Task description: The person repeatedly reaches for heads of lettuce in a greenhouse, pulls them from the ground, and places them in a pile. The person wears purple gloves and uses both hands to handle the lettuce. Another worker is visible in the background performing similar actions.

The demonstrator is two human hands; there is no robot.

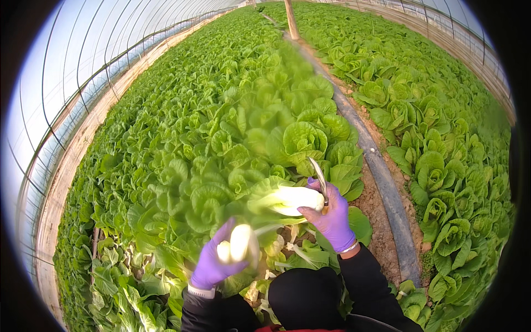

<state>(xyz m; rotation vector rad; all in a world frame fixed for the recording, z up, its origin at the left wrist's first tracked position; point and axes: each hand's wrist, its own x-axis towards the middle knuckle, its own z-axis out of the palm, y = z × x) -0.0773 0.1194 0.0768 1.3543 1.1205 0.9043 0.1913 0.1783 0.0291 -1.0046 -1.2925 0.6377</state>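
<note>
My right hand (335,220), in a purple glove, grips a leafy cabbage head (295,200) with its white base towards the palm and its green leaves pointing left. A small curved blade (318,173) rises from the same hand; its handle is mostly hidden by the fingers. Lower and to the left, my left hand (209,261), also gloved in purple, is closed around pale cabbage stalks (240,242). These are blurred, and whether they belong to one head or two cannot be told. Dense green cabbages (305,139) grow just beyond both hands.
A dark flat irrigation hose (383,182) runs along bare soil at the right, with another planted bed (435,174) beyond it. Loose leaves (137,294) litter the ground at lower left. A wooden post (292,20) stands ahead; a plastic-film greenhouse wall (49,83) curves along the left.
</note>
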